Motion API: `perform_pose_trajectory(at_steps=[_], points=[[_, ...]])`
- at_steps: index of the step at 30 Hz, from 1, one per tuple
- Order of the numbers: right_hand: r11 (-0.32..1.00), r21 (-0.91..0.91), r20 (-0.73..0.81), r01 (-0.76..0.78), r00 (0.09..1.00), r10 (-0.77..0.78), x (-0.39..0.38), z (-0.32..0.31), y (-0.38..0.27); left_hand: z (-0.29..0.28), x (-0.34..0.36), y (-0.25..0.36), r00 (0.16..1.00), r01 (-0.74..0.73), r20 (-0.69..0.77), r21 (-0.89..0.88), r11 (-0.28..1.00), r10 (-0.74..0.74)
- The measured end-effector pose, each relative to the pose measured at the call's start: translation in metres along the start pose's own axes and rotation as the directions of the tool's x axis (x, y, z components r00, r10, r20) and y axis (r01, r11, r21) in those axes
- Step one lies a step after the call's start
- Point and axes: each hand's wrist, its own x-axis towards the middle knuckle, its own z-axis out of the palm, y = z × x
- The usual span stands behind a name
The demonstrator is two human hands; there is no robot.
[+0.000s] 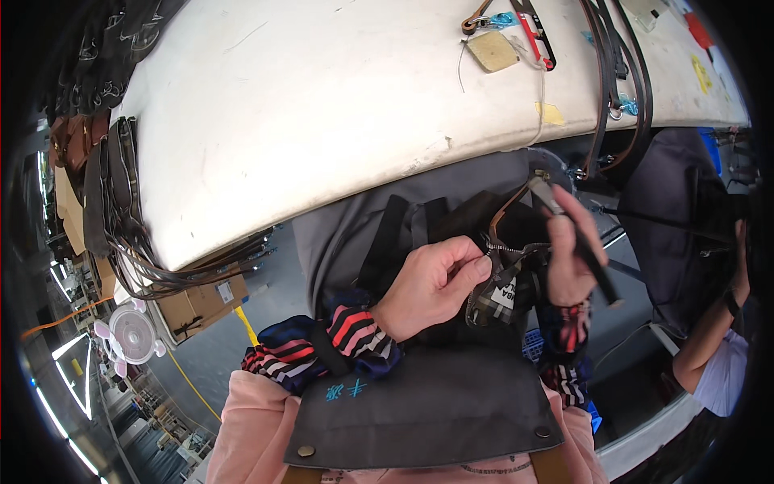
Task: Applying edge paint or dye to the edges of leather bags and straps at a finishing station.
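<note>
My left hand (435,286) pinches a metal-toothed zipper (493,250) on a dark plaid fabric piece with a white label (504,294), attached to a dark bag (439,218). My right hand (574,250) grips a tool (597,274) with a metal head and long dark handle, slightly blurred. The tool's head is up by a brown leather strip (508,202), above and right of my left fingers. The bag hangs below the near edge of the white worktable (306,137), over my dark apron (419,403).
Straps (601,73), red-and-black snips (538,40) and a tan pad (492,51) lie at the table's right; dark straps (121,194) hang at its left. Below are a cardboard box (189,310) and a fan (131,333). A co-worker's arm (705,347) holds a dark bag (669,210) at right.
</note>
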Motion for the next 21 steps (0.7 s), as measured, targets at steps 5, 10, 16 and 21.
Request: perform_pose_trajectory(at_steps=[5,10,16,21], points=[[0.962,0.104,0.098,0.253,0.960,-0.264,-0.014,-0.025,-0.033,-0.004,-0.001,-0.001,0.998,0.018,0.062,-0.220,0.975,-0.004],[0.920,-0.149,0.387,0.364,0.877,-0.284,-0.021,-0.015,-0.049,-0.006,0.002,-0.005,0.996,0.045,0.084,-0.296,0.954,-0.021],[0.891,-0.131,0.479,0.435,0.815,-0.328,-0.030,-0.001,-0.071,-0.011,0.000,-0.009,0.996,0.037,0.085,-0.249,0.968,-0.016],[0.870,-0.386,0.185,0.307,0.950,-0.253,-0.006,-0.024,-0.041,-0.009,0.005,-0.001,0.997,-0.010,0.076,-0.286,0.958,0.032]])
